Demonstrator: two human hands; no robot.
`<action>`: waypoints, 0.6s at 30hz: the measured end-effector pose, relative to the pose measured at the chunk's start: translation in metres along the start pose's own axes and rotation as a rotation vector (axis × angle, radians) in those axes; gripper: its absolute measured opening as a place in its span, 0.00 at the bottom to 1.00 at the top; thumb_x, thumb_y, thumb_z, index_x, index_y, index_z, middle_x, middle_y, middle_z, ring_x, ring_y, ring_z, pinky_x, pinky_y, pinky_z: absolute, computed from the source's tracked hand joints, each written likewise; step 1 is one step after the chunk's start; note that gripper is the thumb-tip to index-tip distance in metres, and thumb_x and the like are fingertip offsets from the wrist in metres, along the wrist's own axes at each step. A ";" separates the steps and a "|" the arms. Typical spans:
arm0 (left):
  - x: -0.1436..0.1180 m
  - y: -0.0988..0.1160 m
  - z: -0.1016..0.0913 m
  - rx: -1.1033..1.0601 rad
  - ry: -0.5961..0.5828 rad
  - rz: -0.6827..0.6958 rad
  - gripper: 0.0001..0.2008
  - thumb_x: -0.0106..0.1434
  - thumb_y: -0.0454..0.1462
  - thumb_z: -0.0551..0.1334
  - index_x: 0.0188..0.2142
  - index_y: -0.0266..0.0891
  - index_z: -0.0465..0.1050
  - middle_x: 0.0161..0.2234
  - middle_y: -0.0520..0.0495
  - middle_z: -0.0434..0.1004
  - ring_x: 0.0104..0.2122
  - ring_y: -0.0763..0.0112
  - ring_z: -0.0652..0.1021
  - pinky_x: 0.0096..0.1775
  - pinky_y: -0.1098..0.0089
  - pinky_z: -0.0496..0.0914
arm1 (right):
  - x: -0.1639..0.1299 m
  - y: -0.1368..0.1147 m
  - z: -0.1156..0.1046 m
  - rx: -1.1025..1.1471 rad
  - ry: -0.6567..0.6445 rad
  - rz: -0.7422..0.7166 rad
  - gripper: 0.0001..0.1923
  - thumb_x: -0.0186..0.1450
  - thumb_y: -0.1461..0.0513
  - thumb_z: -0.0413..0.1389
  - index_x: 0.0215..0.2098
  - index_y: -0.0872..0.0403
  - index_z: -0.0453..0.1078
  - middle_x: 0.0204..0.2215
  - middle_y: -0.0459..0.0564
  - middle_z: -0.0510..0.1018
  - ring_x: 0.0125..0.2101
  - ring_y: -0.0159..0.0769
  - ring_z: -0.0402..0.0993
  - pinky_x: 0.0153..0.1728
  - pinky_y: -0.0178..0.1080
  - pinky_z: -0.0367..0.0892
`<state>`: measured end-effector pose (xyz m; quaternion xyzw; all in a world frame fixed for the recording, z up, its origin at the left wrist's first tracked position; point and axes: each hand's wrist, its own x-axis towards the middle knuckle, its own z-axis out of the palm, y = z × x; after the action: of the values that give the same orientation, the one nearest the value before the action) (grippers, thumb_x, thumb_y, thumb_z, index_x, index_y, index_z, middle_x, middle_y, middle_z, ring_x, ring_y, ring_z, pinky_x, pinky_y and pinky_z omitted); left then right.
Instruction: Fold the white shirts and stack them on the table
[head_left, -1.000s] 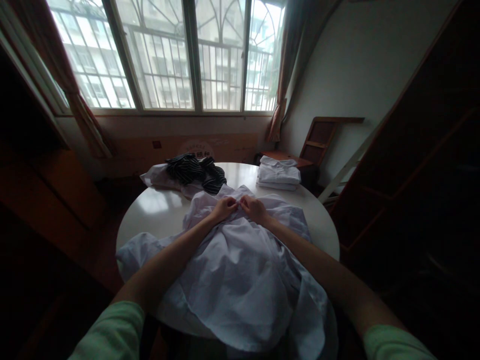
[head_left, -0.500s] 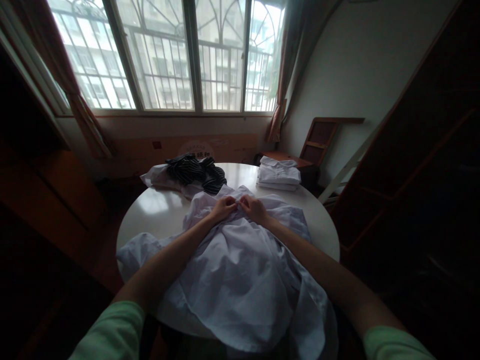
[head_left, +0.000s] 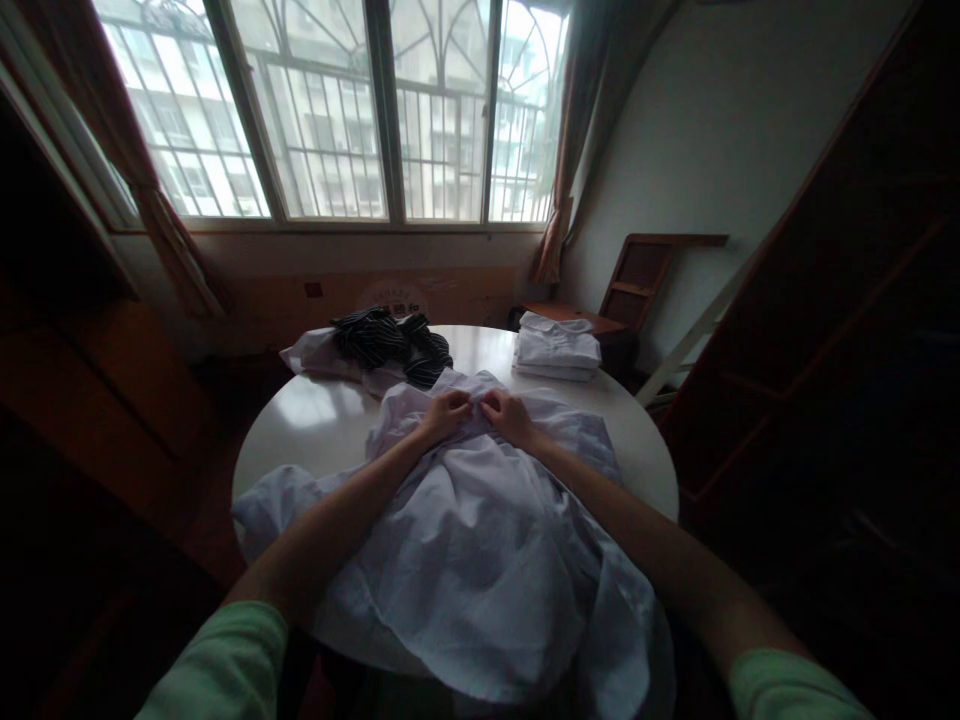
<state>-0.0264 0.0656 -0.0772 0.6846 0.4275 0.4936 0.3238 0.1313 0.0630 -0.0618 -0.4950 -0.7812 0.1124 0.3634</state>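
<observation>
The white shirt (head_left: 480,540) lies spread on the round table (head_left: 315,420), near side. The left hand (head_left: 444,413) and right hand (head_left: 508,413) pinch its far collar edge together. The cloth looks light, soft and limp; the firmer collar seems the best grip.

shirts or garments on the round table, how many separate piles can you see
3. The pale shirt spread at the near edge under both hands, the dark striped heap far left, and the folded white stack far right. Heaps may hide more.

Fingertips: we can't see them; both hands' tips are buried in the pale shirt (head_left: 480,540) folds.
Shirt hem: cut off by our lower frame edge.
Tabletop (head_left: 315,420) near rim: hidden under the shirt.
</observation>
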 end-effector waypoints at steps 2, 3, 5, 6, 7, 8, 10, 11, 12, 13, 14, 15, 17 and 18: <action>0.000 0.000 0.000 -0.037 -0.001 0.009 0.09 0.49 0.37 0.61 0.29 0.33 0.72 0.25 0.50 0.73 0.26 0.74 0.71 0.30 0.74 0.64 | 0.002 0.002 0.000 0.098 -0.018 0.020 0.04 0.56 0.64 0.53 0.28 0.56 0.70 0.25 0.48 0.76 0.27 0.34 0.71 0.30 0.34 0.63; 0.000 0.000 -0.001 -0.045 -0.005 0.014 0.09 0.49 0.37 0.61 0.28 0.33 0.72 0.25 0.50 0.74 0.26 0.74 0.71 0.30 0.73 0.65 | 0.003 0.004 0.001 0.157 -0.040 0.035 0.05 0.56 0.64 0.53 0.28 0.56 0.70 0.23 0.47 0.75 0.26 0.33 0.71 0.30 0.34 0.63; 0.000 0.001 -0.001 -0.039 -0.011 0.022 0.09 0.49 0.38 0.61 0.28 0.34 0.72 0.26 0.49 0.74 0.26 0.73 0.71 0.30 0.73 0.65 | 0.005 0.008 0.002 0.272 -0.089 0.068 0.05 0.55 0.63 0.53 0.27 0.56 0.70 0.21 0.45 0.74 0.23 0.32 0.70 0.28 0.34 0.64; 0.000 0.001 -0.001 -0.030 -0.013 0.024 0.09 0.49 0.38 0.61 0.28 0.34 0.72 0.26 0.49 0.74 0.26 0.73 0.72 0.30 0.73 0.65 | 0.005 0.011 0.003 0.320 -0.106 0.079 0.05 0.55 0.62 0.53 0.27 0.56 0.69 0.20 0.44 0.73 0.22 0.31 0.69 0.27 0.34 0.64; -0.001 0.002 -0.001 -0.018 -0.015 0.025 0.09 0.49 0.38 0.61 0.28 0.34 0.72 0.26 0.49 0.74 0.27 0.73 0.72 0.30 0.73 0.65 | 0.006 0.013 0.003 0.358 -0.117 0.082 0.05 0.54 0.62 0.53 0.27 0.56 0.69 0.19 0.43 0.73 0.22 0.30 0.69 0.27 0.33 0.64; -0.001 0.002 -0.001 -0.004 -0.018 0.025 0.09 0.49 0.38 0.61 0.28 0.34 0.72 0.26 0.49 0.74 0.27 0.73 0.72 0.30 0.73 0.65 | 0.006 0.014 0.004 0.387 -0.120 0.080 0.05 0.54 0.62 0.54 0.27 0.55 0.69 0.19 0.43 0.72 0.21 0.30 0.68 0.26 0.33 0.63; -0.001 0.002 -0.001 0.024 -0.022 0.028 0.09 0.49 0.38 0.61 0.28 0.34 0.72 0.26 0.49 0.74 0.27 0.73 0.72 0.30 0.73 0.65 | 0.006 0.016 0.005 0.421 -0.118 0.069 0.05 0.53 0.62 0.54 0.26 0.55 0.68 0.19 0.42 0.71 0.21 0.29 0.68 0.25 0.32 0.62; -0.001 0.002 -0.001 0.040 -0.022 0.033 0.09 0.49 0.38 0.61 0.28 0.34 0.72 0.26 0.49 0.74 0.26 0.73 0.72 0.29 0.73 0.65 | 0.006 0.016 0.005 0.431 -0.118 0.064 0.05 0.53 0.61 0.54 0.26 0.55 0.68 0.19 0.42 0.71 0.21 0.29 0.67 0.25 0.32 0.62; -0.001 0.001 -0.001 0.056 -0.021 0.038 0.09 0.50 0.38 0.61 0.28 0.34 0.72 0.26 0.50 0.74 0.26 0.73 0.72 0.29 0.74 0.65 | 0.006 0.015 0.005 0.440 -0.119 0.063 0.05 0.53 0.61 0.54 0.26 0.55 0.68 0.19 0.42 0.71 0.20 0.29 0.67 0.24 0.32 0.62; -0.001 0.000 0.000 0.070 -0.016 0.045 0.09 0.50 0.38 0.61 0.28 0.34 0.72 0.26 0.50 0.74 0.26 0.73 0.71 0.29 0.74 0.65 | 0.005 0.015 0.005 0.446 -0.119 0.063 0.05 0.53 0.61 0.54 0.26 0.55 0.67 0.19 0.42 0.71 0.20 0.29 0.67 0.24 0.33 0.62; -0.001 -0.001 0.000 0.082 -0.010 0.051 0.09 0.50 0.38 0.61 0.28 0.34 0.72 0.26 0.50 0.74 0.26 0.74 0.71 0.29 0.74 0.65 | 0.005 0.014 0.004 0.450 -0.118 0.063 0.05 0.53 0.60 0.54 0.26 0.55 0.67 0.19 0.42 0.71 0.20 0.29 0.67 0.24 0.33 0.62; -0.001 -0.002 0.000 0.092 -0.004 0.056 0.08 0.50 0.38 0.61 0.28 0.34 0.72 0.26 0.50 0.74 0.26 0.74 0.71 0.29 0.74 0.65 | 0.004 0.013 0.004 0.451 -0.115 0.061 0.05 0.53 0.60 0.54 0.26 0.55 0.67 0.19 0.42 0.71 0.20 0.29 0.67 0.24 0.32 0.62; 0.000 -0.003 0.001 0.103 0.003 0.060 0.08 0.50 0.38 0.61 0.28 0.34 0.72 0.26 0.50 0.74 0.27 0.74 0.72 0.29 0.74 0.65 | 0.004 0.012 0.003 0.446 -0.106 0.055 0.05 0.53 0.61 0.54 0.26 0.55 0.66 0.18 0.42 0.70 0.20 0.29 0.67 0.24 0.32 0.62; 0.000 -0.004 0.001 0.105 0.006 0.059 0.08 0.50 0.38 0.61 0.28 0.34 0.72 0.26 0.50 0.74 0.27 0.73 0.72 0.29 0.74 0.65 | 0.004 0.012 0.003 0.443 -0.102 0.051 0.04 0.52 0.61 0.54 0.26 0.55 0.66 0.18 0.42 0.70 0.20 0.29 0.66 0.23 0.32 0.62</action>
<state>-0.0264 0.0676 -0.0807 0.7114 0.4333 0.4821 0.2715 0.1362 0.0725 -0.0686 -0.4164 -0.7420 0.3153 0.4203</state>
